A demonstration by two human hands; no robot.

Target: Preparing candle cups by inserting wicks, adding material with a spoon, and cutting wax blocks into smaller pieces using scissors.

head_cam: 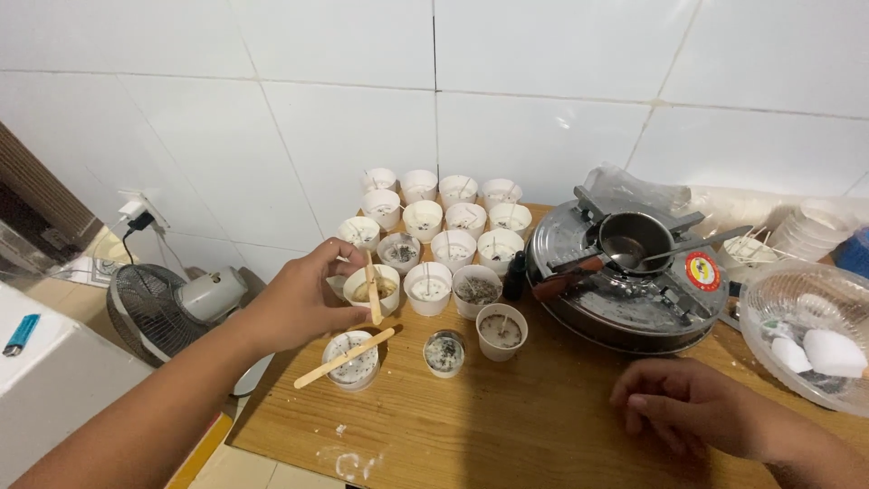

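— What did the left hand (303, 303) have?

— Its fingers pinched a flat pale wooden stick (372, 288) upright over a small white cup of yellowish wax (372, 290). A second stick (343, 359) lay across the nearest cup (352, 360).

— And the right hand (688, 405)?

— Loosely curled, holding nothing, resting on the smooth brown wooden tabletop (543, 426) — bare room around it, near the front edge, below the round metal stove (625, 272).

The front of the tabletop (507, 435) lies bare between the two hands. Behind it, cups (453, 244) stand packed close, reaching back to the wall. A stove (625, 281) blocks the right, with a bowl (806, 326) beside it.
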